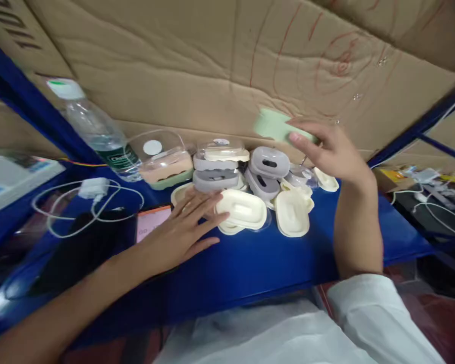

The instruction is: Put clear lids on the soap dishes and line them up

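My right hand is closed on a pale green plastic tray, raised above the pile and slightly blurred. Fingers spread, my left hand reaches over the near left side of the pile, beside a cream oval lid; whether it touches the pieces I cannot tell. Another cream lid lies to the right of that one. Behind them are grey box parts with a slot, and a grey piece under clear covers. A peach and green box with a clear cover stands at the left.
A water bottle leans at the left, near a white charger with cable. A phone lies partly under my left forearm on the blue shelf. Cardboard walls the back; blue posts stand either side.
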A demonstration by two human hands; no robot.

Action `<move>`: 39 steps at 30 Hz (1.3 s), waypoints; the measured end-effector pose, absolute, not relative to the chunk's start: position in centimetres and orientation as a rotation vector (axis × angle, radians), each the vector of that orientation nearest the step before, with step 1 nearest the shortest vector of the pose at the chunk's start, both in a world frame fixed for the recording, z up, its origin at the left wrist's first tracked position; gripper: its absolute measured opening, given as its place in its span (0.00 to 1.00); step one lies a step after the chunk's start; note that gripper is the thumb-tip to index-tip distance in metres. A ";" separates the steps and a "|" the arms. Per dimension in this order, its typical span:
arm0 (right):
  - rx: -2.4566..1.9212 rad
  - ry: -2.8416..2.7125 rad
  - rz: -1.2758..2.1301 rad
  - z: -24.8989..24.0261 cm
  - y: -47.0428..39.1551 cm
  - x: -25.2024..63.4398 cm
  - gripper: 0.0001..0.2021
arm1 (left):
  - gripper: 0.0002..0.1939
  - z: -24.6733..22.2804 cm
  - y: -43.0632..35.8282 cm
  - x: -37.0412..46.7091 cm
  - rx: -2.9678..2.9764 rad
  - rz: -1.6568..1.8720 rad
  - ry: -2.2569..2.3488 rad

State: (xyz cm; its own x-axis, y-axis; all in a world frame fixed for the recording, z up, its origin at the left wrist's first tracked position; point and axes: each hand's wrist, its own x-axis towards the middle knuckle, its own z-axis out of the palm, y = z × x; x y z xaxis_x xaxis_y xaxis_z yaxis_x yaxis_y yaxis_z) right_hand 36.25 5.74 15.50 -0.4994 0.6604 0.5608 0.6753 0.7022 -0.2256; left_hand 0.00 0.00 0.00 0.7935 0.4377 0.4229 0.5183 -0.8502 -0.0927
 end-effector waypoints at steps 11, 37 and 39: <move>-1.446 -1.823 -0.215 0.6 8.3 49.6 0.26 | 0.30 -0.9 0.6 0.0 -2.743 -0.598 -0.794; -1.820 -1.282 -0.379 -3.3 11.1 60.4 0.08 | 0.08 2.5 1.5 -2.3 -2.320 -0.756 -0.728; -1.835 -1.311 -0.385 -3.7 11.1 60.3 0.07 | 0.08 2.8 1.8 -2.5 -2.240 -0.804 -0.733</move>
State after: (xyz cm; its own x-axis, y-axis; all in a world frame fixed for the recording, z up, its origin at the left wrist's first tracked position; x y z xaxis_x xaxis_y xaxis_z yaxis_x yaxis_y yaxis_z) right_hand 60.28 11.08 -3.70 0.4086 0.6350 0.6556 0.8885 -0.1126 -0.4448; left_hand -2.46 1.76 2.76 0.6569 0.2797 0.7001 0.6713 -0.6396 -0.3744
